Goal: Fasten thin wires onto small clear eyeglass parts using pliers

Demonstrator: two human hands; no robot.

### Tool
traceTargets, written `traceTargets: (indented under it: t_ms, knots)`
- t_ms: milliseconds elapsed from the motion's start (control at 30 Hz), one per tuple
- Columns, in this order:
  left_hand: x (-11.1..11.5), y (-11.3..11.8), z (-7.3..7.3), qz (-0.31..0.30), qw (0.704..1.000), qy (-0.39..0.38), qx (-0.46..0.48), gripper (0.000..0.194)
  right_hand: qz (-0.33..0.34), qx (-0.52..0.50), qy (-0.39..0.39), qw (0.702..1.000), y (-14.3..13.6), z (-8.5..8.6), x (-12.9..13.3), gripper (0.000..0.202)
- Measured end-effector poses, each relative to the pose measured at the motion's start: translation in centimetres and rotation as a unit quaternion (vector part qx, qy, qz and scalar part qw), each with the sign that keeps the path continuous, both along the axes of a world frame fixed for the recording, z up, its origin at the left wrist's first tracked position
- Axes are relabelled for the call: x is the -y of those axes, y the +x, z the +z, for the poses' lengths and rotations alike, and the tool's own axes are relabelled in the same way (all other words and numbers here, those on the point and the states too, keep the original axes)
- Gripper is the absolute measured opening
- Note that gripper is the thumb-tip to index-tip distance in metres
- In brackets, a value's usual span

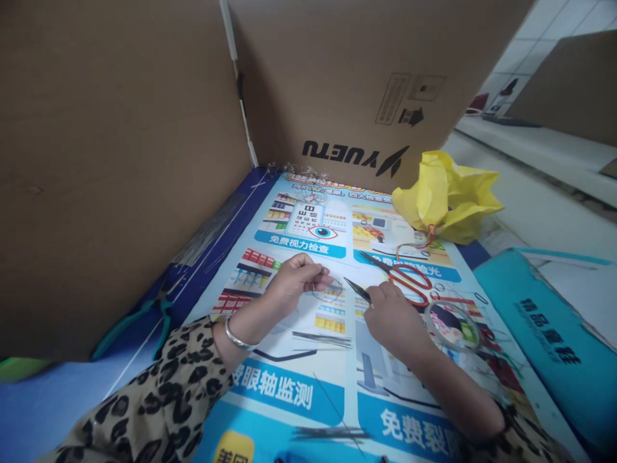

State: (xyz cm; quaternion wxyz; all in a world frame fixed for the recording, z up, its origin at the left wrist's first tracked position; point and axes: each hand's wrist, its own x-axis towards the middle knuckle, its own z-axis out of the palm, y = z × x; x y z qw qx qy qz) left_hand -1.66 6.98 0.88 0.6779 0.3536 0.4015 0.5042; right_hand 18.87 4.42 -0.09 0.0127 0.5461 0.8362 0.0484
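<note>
My left hand (299, 278) pinches a thin wire (332, 297), bent into a loose loop, between thumb and fingertips. To its right, my right hand (394, 316) is closed round a pair of pliers (357, 289) with dark, pointed jaws aimed at the loop; the handles are hidden in the palm. A small gap shows between jaws and wire. Scissors with red handles (409, 283) lie just beyond the right hand. Beside the right wrist is a clear tape roll (477, 341). Straight wire pieces (322, 339) lie below the left hand, and another bundle (331, 433) lies nearer me.
Cardboard walls (337, 77) stand at the back and left. Teal-handled pliers (166, 321) lie at left, near more straight wires (200, 241). Bent wire pieces (311, 183) sit at the back. Crumpled yellow paper (443, 196) and a teal box (544, 328) are at right.
</note>
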Motion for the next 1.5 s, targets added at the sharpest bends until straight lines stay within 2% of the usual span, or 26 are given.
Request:
traceTargets:
  t_ms: [167,267,467,667,967,1500]
  knots:
    - [0.0,0.2,-0.1,0.002,0.999,-0.028,0.017,0.022,0.075,-0.108,0.157,0.979,0.1,-1.2,-0.5,0.026]
    - [0.1,0.3,0.1,0.003,0.999,-0.041,0.019,0.021,0.124,-0.107,0.224,0.961,0.3,-0.9,-0.4,0.023]
    - [0.2,0.5,0.3,0.001,0.998,-0.066,0.006,0.021,0.175,-0.063,0.303,0.935,0.9,0.3,-0.1,0.02]
    - [0.5,0.8,0.6,-0.012,0.996,-0.084,-0.011,0.019,0.192,-0.046,0.321,0.926,0.6,0.3,0.1,0.018]
    - [0.6,0.7,0.3,-0.027,0.996,-0.083,-0.018,0.019,0.204,-0.047,0.327,0.922,0.6,0.4,0.1,0.018]
    - [0.7,0.9,0.5,-0.029,0.995,-0.089,-0.045,0.017,0.21,-0.049,0.334,0.918,1.0,0.0,0.2,0.021]
